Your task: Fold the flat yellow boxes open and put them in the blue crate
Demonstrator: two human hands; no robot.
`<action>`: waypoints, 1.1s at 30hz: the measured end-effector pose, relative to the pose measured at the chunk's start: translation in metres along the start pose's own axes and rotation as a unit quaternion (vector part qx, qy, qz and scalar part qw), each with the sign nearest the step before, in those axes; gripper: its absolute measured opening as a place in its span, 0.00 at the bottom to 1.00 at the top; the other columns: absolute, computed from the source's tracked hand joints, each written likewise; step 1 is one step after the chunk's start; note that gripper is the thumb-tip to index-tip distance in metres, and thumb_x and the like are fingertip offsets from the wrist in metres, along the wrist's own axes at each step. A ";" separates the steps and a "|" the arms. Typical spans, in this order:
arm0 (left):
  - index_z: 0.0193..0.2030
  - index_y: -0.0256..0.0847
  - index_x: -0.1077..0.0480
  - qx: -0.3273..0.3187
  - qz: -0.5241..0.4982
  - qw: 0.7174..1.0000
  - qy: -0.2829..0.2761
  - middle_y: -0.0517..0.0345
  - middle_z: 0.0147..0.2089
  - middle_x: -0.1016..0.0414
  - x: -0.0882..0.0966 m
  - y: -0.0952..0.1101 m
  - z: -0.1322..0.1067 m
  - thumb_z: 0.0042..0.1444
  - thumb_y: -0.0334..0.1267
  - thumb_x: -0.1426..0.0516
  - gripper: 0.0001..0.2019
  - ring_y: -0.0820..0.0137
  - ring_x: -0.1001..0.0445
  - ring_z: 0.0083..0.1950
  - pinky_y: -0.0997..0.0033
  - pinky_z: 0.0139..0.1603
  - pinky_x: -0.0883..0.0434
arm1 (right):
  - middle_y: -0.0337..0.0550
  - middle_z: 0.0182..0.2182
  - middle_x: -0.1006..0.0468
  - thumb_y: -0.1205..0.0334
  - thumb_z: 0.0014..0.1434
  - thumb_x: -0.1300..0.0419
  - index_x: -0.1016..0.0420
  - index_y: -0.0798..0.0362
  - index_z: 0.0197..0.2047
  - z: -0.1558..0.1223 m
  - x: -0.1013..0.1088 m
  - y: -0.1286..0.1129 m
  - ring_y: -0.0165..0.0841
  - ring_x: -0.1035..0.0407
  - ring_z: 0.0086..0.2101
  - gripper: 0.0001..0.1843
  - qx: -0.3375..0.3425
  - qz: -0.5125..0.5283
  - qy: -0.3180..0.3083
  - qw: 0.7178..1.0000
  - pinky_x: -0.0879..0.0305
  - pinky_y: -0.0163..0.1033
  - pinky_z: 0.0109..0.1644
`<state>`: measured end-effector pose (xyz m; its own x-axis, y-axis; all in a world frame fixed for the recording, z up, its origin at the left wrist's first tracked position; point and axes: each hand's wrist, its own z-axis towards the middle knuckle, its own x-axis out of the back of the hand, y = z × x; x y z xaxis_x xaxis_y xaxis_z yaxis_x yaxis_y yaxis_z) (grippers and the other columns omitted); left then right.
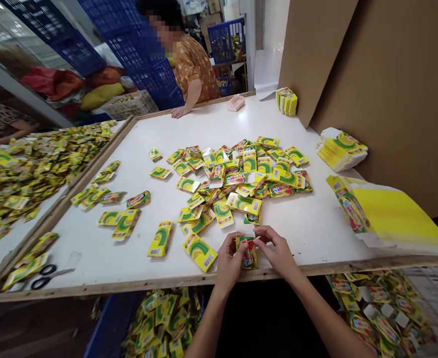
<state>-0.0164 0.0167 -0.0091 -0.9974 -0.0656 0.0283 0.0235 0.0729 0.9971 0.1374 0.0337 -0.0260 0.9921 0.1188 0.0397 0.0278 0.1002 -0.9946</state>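
Carton, rectangular, glossy printed card, grasped by left hand, right hand apparently pinching its edge

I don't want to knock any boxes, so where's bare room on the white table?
Far side: between the pile and pink cloth. Near left: between the scissors and the box to their right. Right: between the right hand and large flat stack, though specks lie there. Crowded: the middle, under the pile; the adjoining left heap is dense too.
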 end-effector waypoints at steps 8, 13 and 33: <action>0.37 0.39 0.25 -0.033 0.033 0.996 0.069 0.52 0.44 0.24 0.000 0.004 0.003 0.54 0.43 0.39 0.10 0.65 0.27 0.47 0.69 0.49 0.32 | 0.44 0.38 0.23 0.59 0.62 0.45 0.24 0.50 0.35 0.010 -0.017 -0.008 0.37 0.29 0.43 0.10 0.052 -0.057 -0.018 0.997 0.34 0.39 0.48; 0.50 0.44 0.32 -0.054 -0.024 0.995 0.081 0.55 0.43 0.25 -0.002 0.003 0.003 0.54 0.38 0.38 0.17 0.66 0.26 0.46 0.67 0.50 0.30 | 0.43 0.41 0.22 0.61 0.62 0.45 0.30 0.48 0.51 0.009 -0.019 -0.003 0.35 0.28 0.40 0.14 0.045 -0.004 0.021 0.999 0.32 0.39 0.46; 0.38 0.39 0.24 -0.065 0.032 0.997 0.029 0.54 0.36 0.22 0.003 0.000 0.006 0.54 0.42 0.40 0.09 0.68 0.26 0.38 0.70 0.41 0.30 | 0.40 0.31 0.21 0.57 0.60 0.43 0.24 0.51 0.35 0.006 -0.012 -0.019 0.33 0.30 0.31 0.09 0.043 -0.059 0.009 0.997 0.35 0.37 0.37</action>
<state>-0.0201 0.0225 -0.0091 -0.9882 -0.1229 0.0916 0.0984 -0.0508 0.9938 0.1240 0.0367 -0.0072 0.9846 0.0825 0.1543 0.1358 0.1965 -0.9711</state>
